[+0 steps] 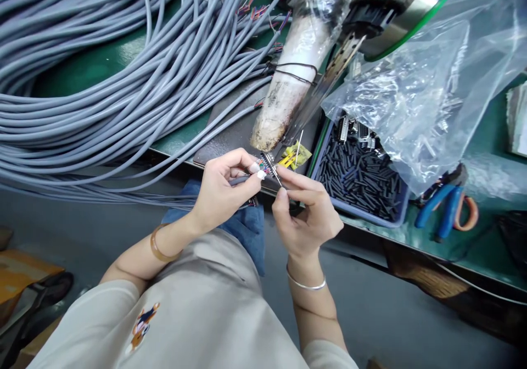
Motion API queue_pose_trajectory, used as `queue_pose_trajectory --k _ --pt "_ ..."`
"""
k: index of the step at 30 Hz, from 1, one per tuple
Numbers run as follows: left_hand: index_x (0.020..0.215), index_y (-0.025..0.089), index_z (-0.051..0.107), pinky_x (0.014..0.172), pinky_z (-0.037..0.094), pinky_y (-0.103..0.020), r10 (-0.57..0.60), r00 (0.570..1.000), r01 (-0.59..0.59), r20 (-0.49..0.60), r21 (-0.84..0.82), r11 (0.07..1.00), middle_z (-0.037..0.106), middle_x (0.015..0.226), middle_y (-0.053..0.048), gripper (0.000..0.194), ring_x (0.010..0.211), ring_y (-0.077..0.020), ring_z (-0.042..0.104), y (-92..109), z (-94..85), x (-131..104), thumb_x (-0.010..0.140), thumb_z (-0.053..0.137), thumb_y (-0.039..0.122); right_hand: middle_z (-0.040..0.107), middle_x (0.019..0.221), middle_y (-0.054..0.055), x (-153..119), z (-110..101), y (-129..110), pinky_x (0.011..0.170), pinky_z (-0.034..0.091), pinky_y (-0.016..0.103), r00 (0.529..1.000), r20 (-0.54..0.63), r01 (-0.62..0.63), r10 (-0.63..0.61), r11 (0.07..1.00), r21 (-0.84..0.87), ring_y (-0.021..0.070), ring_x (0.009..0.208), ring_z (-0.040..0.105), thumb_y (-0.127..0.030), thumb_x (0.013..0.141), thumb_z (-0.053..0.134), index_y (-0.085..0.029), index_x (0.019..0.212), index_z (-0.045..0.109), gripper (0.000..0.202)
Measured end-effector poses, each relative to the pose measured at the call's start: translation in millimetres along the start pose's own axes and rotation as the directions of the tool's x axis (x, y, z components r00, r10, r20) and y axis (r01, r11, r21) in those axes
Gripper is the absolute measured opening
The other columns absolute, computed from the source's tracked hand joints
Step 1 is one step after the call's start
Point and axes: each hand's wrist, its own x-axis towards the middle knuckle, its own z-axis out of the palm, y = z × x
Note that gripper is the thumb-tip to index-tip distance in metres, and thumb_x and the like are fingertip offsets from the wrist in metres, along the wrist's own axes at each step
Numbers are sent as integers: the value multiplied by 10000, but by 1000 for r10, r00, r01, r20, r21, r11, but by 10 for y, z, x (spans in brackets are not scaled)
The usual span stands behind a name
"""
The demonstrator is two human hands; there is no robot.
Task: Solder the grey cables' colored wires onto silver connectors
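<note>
My left hand (222, 189) angles inward, thumb and forefinger pinching a grey cable (237, 180), its coloured wires (264, 166) spread just below the white tube's tip (267, 133). My right hand (308, 211) rises from below, fingers bent, thumb and forefinger gripping a thin metal piece (272, 167) beside those wires.
</note>
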Motion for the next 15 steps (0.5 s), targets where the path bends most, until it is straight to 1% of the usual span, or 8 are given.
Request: queue_pose_trajectory --k 9,15 --pt "703 176 572 516 418 -172 -8 1000 8 -21 20 1000 569 676 24 156 581 -65 512 -4 24 29 773 709 194 790 1133 79 18 15 43 801 669 311 1000 -5 -19 19 999 27 187 958 780 -19 843 700 -220 941 607 242" --pt "678 179 553 494 391 -169 -5 999 8 -47 62 998 532 634 31 182 566 -66 493 22 48 43 752 719 179 799 1111 60 53 16 48 782 662 300 1000 -19 -6 6 1000 -12 179 940 779 -38 846 713 -226 955 623 235"
